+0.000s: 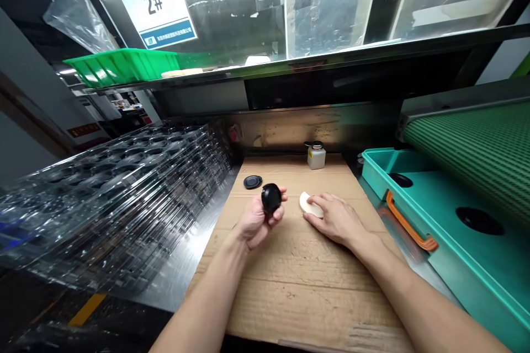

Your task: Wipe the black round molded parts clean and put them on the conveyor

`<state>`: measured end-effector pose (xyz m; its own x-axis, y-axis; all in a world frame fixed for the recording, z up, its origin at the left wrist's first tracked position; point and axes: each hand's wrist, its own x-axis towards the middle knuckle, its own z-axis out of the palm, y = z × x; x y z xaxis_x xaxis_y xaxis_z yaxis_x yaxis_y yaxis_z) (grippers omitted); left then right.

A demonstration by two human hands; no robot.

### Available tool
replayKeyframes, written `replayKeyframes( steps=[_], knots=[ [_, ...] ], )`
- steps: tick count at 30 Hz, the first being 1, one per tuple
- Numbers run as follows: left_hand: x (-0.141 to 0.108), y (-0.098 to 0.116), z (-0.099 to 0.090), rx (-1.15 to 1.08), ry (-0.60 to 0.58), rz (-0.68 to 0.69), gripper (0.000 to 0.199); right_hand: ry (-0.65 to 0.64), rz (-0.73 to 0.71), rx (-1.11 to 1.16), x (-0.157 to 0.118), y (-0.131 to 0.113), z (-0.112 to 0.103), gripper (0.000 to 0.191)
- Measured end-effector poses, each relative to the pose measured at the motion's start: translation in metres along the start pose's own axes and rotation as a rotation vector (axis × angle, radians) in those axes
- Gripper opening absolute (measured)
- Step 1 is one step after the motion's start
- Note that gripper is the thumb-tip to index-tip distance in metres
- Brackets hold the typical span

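Observation:
My left hand (257, 222) is closed around a glossy black round part (271, 198), held up above the cardboard sheet (290, 287). My right hand (337, 218) rests low over the cardboard, its fingers closed on the edge of a flat white round pad (307, 205). Part of that pad is hidden under the fingers. Beyond the left hand lies a flat black round piece (252, 182) with a small tab. A small white square bottle (316, 155) with a metallic top stands at the far edge of the cardboard.
Tall stacks of clear plastic trays (136, 176) fill the left. On the right sits a teal bin (445, 198) with an orange handle (408, 223) and black round parts, beside a green conveyor belt (476, 132). A green basket (124, 66) stands on the shelf above.

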<state>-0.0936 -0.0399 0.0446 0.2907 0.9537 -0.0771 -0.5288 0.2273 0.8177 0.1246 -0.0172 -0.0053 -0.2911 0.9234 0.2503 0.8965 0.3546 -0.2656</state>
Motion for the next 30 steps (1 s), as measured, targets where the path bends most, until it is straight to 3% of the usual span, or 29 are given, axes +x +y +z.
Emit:
replayKeyframes(
  steps=[5, 7, 9, 13, 17, 22, 26, 30],
  knots=[
    [-0.056, 0.042, -0.043, 0.513, 0.299, 0.105, 0.029, 0.016, 0.003, -0.002, 0.000, 0.000, 0.001, 0.036],
    [-0.070, 0.045, -0.064, 0.772, 0.435, 0.115, 0.026, 0.017, 0.000, -0.003, 0.000, -0.001, 0.000, 0.036],
    [-0.073, 0.038, -0.079, 1.033, 0.497, 0.167, 0.018, 0.015, -0.002, -0.006, -0.001, -0.001, 0.000, 0.035],
    [-0.058, 0.020, -0.085, 1.488, 0.397, 0.266, 0.019, 0.016, 0.004, -0.001, -0.002, 0.000, -0.001, 0.037],
    [-0.047, 0.019, -0.074, 1.751, 0.351, 0.114, 0.035, 0.014, 0.003, 0.017, -0.003, 0.000, -0.003, 0.038],
    [-0.057, 0.032, -0.061, 1.883, 0.279, -0.009, 0.057, 0.005, 0.005, 0.037, -0.002, 0.000, -0.005, 0.037],
    [-0.057, 0.027, -0.052, 1.925, 0.139, 0.032, 0.084, 0.005, -0.001, 0.039, -0.002, 0.001, -0.004, 0.038],
    [-0.045, 0.021, -0.043, 1.834, 0.018, 0.041, 0.060, 0.006, -0.007, 0.029, -0.002, 0.001, -0.003, 0.037]
  ],
)
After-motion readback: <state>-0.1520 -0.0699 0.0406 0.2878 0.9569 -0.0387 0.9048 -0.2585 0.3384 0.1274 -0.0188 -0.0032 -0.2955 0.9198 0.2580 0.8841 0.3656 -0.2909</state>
